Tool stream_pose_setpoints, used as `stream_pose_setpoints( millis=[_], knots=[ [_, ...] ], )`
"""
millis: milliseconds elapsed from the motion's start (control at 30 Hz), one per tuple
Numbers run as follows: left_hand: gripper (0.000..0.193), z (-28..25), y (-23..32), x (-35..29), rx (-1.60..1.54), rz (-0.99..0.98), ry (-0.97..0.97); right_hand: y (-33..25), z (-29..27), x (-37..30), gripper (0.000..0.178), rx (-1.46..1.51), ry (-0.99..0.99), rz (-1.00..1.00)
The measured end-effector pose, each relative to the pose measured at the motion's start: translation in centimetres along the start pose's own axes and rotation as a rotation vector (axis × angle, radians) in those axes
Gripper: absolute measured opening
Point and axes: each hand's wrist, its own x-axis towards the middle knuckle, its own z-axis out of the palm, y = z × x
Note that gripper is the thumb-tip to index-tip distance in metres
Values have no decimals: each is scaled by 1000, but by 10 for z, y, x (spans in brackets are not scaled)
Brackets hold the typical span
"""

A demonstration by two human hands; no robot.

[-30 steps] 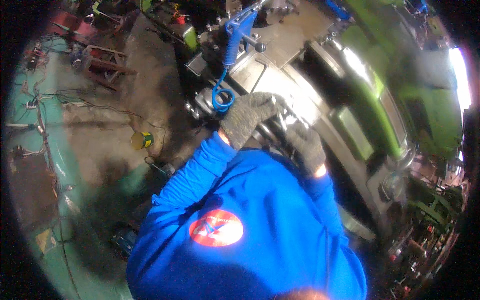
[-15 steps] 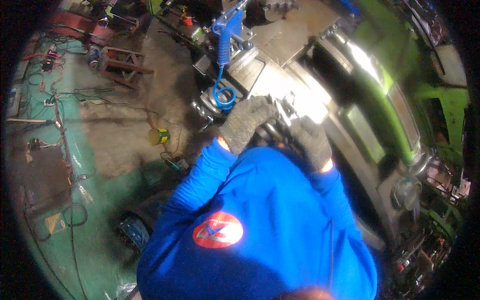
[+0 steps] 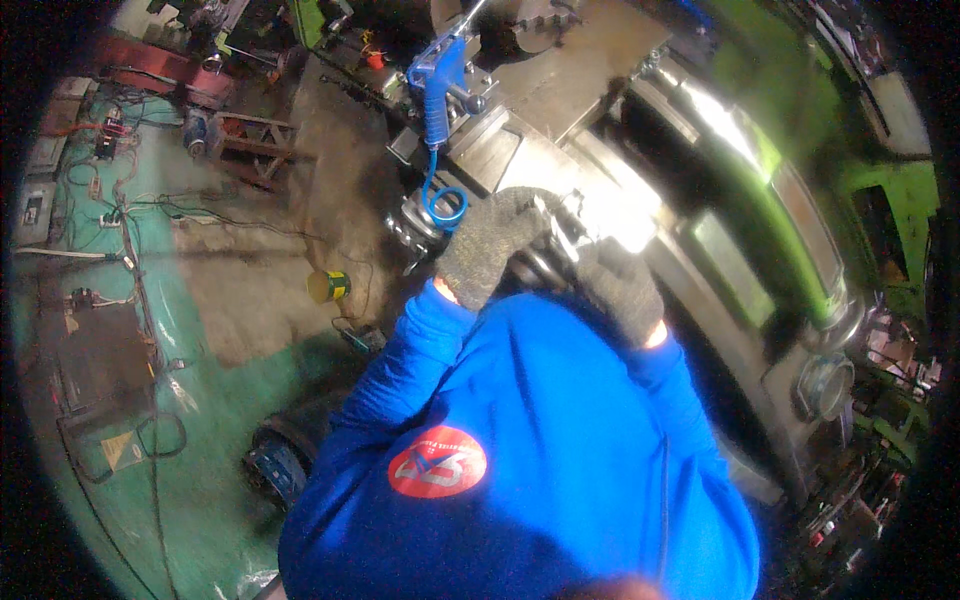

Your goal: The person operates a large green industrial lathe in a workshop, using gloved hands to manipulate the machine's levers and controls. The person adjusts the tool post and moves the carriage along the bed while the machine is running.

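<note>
My left hand (image 3: pixel 492 243), in a dark grey knit glove, has its fingers curled against a small shiny metal part (image 3: pixel 563 232). From the other side my gloved right hand (image 3: pixel 620 287) closes on the same part, its fingertips partly lost in shadow and glare. The part's exact kind does not show. Both hands are close in front of my chest, over the bright metal bed of a machine (image 3: pixel 600 160). Just beyond my left hand, a blue air blow gun (image 3: pixel 436 95) rests on the machine, its blue coiled hose (image 3: pixel 446 204) hanging toward my left wrist.
A long green machine body (image 3: pixel 790 220) stands on the right, with a round fitting (image 3: pixel 826 388) lower down. On the left floor are a yellow-green can (image 3: pixel 328 286), loose cables (image 3: pixel 128 262) and a rusty metal frame (image 3: pixel 252 150). A toothed metal piece (image 3: pixel 540 25) lies at the far end.
The view has shifted slightly, so the floor things appear a little further right. My left hand has turned a little around the metal part; both hands stay at it.
</note>
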Motion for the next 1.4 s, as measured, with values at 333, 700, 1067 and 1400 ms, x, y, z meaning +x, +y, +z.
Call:
stream_pose_setpoints(
  millis=[333, 700, 1067, 1400],
  knots=[
    [28, -12, -24, 10, 93, 78, 103, -16, 3, 0, 40, 76, 20, -27],
    [38, -20, -21, 16, -62, 55, 51, -14, 3, 18, 32, -181, -5, -26],
    [36, -24, -14, 20, -5, 27, 58, -16, 5, 27, 30, -190, 11, -88],
    [39, -24, -9, 27, 160, 75, 71, -11, -3, 30, 29, -168, -7, -21]
  ],
)
